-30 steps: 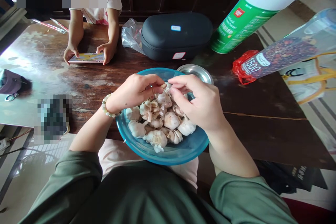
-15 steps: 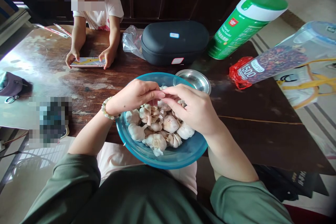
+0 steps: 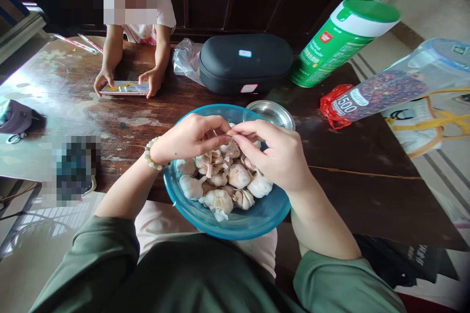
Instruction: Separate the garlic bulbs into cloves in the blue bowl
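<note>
My left hand [image 3: 191, 141], with a pale beaded bracelet [image 3: 152, 152] on its wrist, and my right hand [image 3: 273, 154] meet above a blue glass bowl [image 3: 227, 222]. Their fingertips pinch a small pale piece of garlic [image 3: 229, 133], mostly hidden by the fingers. Below them the bowl holds several whole garlic bulbs [image 3: 238, 176] and loose papery skins [image 3: 213, 159]. My hands hide the far part of the pile. Both forearms rest close to the bowl's sides.
A steel dish [image 3: 271, 111] sits just beyond the bowl. Farther off lie a black zip case [image 3: 245, 64], a green canister [image 3: 341, 44] and a plastic jar of dark grains [image 3: 385, 90] on a red bag [image 3: 332, 106]. Across the wooden table [image 3: 360, 195], a person holds a phone [image 3: 125, 88].
My fingertips stay together above the bowl, their grip shifting slightly on the small garlic piece. The whole scene has drifted a little lower in view as my head moved.
</note>
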Demonstrator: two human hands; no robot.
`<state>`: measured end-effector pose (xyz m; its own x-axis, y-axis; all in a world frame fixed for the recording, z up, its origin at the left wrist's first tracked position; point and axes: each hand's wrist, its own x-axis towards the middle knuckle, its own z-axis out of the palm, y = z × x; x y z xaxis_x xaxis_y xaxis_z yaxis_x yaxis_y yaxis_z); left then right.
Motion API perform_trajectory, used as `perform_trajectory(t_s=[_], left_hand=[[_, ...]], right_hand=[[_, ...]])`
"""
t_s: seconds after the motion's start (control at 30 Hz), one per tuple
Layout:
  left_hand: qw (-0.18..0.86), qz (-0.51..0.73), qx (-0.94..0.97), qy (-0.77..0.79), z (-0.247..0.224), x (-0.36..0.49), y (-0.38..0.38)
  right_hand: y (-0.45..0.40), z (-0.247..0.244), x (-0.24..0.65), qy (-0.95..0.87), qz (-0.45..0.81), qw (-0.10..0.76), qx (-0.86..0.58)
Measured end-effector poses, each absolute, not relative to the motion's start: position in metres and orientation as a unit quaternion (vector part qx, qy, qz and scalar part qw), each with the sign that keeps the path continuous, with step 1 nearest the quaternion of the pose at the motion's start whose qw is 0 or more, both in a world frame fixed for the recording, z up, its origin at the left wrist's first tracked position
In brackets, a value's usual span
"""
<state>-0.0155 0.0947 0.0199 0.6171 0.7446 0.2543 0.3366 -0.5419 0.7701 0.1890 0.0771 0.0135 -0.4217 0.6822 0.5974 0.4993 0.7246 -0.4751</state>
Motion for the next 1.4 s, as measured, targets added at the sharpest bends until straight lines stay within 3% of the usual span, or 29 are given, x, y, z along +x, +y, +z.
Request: perform_trajectory(t_s=[0.37, 0.6, 1.0, 1.4], left_hand=[[0.329, 0.312, 0.828, 0.330, 0.0164, -0.0161, 0.0963], [0.419, 0.282, 0.797, 0.330, 0.0204, -0.0167, 0.0946], [0.442, 0.336, 0.738, 0.384, 0.0219, -0.0152, 0.0920], [0.596, 0.264, 0.679, 0.338, 0.0195, -0.0194, 0.0988]], right_hand=[[0.0754, 0.0131, 0.1894, -0.817, 0.159, 0.406, -0.377], [0.0741, 0.0134, 0.1884, -0.816, 0.137, 0.409, -0.385], [0.0749, 0.0156, 0.1880, -0.832, 0.106, 0.407, -0.363], [0.0767, 0.0127, 0.1896, -0.854, 0.078, 0.390, -0.337]])
